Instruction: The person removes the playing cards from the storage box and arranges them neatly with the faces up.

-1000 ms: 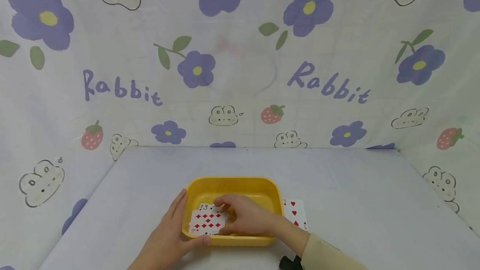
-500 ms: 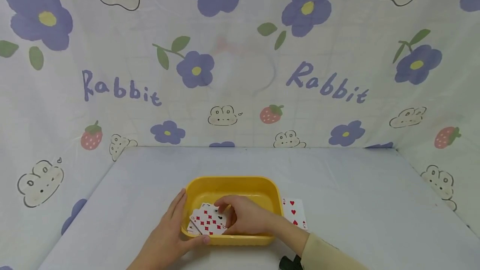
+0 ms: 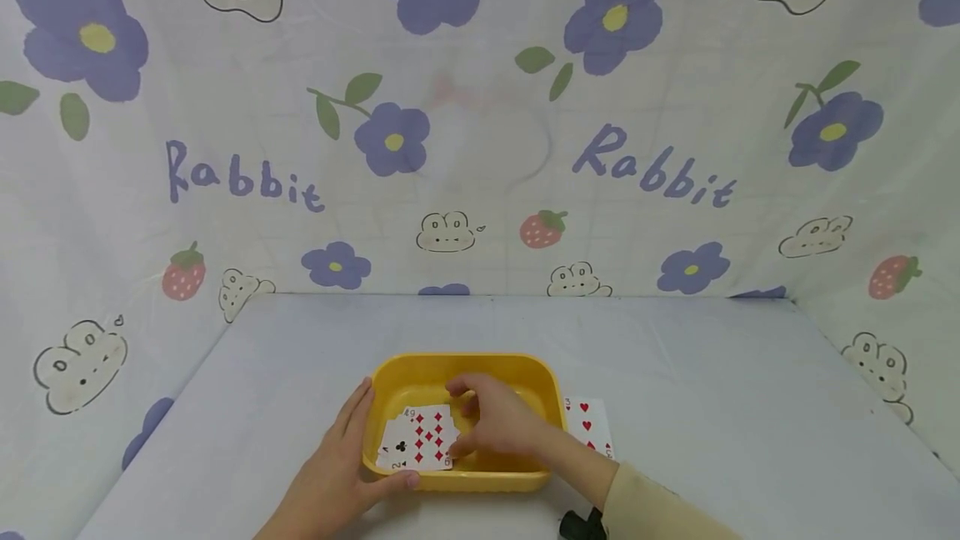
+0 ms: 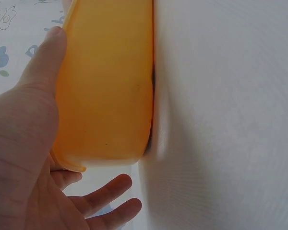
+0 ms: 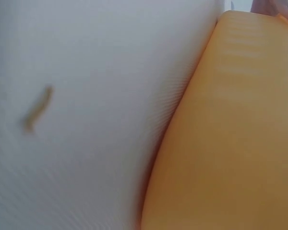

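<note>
In the head view, a yellow plastic tray (image 3: 480,482) sits on the white table with a fanned pile of playing cards in its left half. A red diamond card (image 3: 433,438) lies on top, overlapping a card with a black club (image 3: 400,446). My left hand (image 3: 333,465) holds the tray's left end, thumb on the near rim and fingers along the side. Over the tray's middle, my right hand (image 3: 498,419) is bent with fingers and thumb spread apart, thumb tip right at the cards' right edge. The right wrist view shows the tray's outer wall (image 5: 225,143), hiding that hand.
Right of the tray lies a hearts card (image 3: 587,426), partly covered by the right forearm. A black object (image 3: 581,525) shows at the near edge beside the beige sleeve (image 3: 660,507). A patterned cloth (image 3: 480,190) with flowers and rabbits hangs behind the table.
The diamond card under my right hand has turned upright and lies on the pile, uncovering the club card at left. My right fingers have lifted and shifted right. The left hand has stayed put.
</note>
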Demonstrator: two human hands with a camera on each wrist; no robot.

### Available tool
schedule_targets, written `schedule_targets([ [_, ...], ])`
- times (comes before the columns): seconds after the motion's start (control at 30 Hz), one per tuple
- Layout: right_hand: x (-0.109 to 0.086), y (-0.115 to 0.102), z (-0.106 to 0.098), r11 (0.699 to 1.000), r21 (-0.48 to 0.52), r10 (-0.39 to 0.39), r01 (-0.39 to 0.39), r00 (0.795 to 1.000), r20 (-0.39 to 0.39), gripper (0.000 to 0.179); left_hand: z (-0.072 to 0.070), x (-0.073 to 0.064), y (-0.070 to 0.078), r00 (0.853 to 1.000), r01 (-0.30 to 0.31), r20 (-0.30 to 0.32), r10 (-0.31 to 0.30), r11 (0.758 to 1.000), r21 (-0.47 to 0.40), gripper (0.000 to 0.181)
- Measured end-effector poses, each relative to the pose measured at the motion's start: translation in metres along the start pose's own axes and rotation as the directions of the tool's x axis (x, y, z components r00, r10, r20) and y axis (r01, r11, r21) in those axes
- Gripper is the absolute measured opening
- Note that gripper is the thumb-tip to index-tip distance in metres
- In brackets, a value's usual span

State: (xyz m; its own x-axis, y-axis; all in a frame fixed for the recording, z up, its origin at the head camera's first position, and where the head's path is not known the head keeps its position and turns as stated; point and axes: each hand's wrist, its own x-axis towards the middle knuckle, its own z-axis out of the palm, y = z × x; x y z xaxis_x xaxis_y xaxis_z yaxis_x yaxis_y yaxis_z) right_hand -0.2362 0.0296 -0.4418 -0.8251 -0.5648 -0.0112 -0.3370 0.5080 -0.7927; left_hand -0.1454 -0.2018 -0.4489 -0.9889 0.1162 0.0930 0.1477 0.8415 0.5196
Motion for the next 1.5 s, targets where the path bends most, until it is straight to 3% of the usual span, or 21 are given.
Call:
schedule_targets([
  [0.17,0.002,0.002,0.001,0.999,-0.038,0.02,-0.018,0.998,0.058,0.076,0.0,0.0,0.0,1.0,-0.008,-0.006,0.008,1.0,0.003,0.129],
  [0.37,0.003,0.0,0.008,0.965,-0.23,-0.101,0.123,0.989,0.105,0.081,0.0,-0.002,-0.002,1.0,-0.023,-0.019,0.024,1.0,0.005,0.129],
  [0.5,0.002,-0.003,0.009,0.942,-0.291,-0.14,0.167,0.984,0.111,0.081,0.0,-0.002,0.0,0.999,-0.029,-0.02,0.029,1.0,0.001,0.128],
  [0.7,0.001,-0.004,0.008,0.941,-0.293,-0.146,0.171,0.984,0.106,0.082,0.0,-0.003,0.001,0.998,-0.049,-0.036,0.049,0.999,0.003,0.126],
  [1.03,0.003,-0.007,0.013,0.913,-0.381,-0.111,0.144,0.988,0.107,0.092,-0.001,-0.003,0.001,0.997,-0.059,-0.049,0.059,0.998,0.002,0.124],
  [1.3,0.007,-0.007,0.015,0.942,-0.325,-0.069,0.086,0.996,0.065,0.091,0.0,-0.001,0.0,1.0,-0.019,-0.016,0.02,1.0,0.009,0.127],
  [1.5,0.012,-0.006,0.012,0.985,-0.154,-0.08,0.082,0.997,0.019,0.078,0.001,0.001,0.0,1.0,0.004,0.0,-0.004,1.0,0.009,0.129],
])
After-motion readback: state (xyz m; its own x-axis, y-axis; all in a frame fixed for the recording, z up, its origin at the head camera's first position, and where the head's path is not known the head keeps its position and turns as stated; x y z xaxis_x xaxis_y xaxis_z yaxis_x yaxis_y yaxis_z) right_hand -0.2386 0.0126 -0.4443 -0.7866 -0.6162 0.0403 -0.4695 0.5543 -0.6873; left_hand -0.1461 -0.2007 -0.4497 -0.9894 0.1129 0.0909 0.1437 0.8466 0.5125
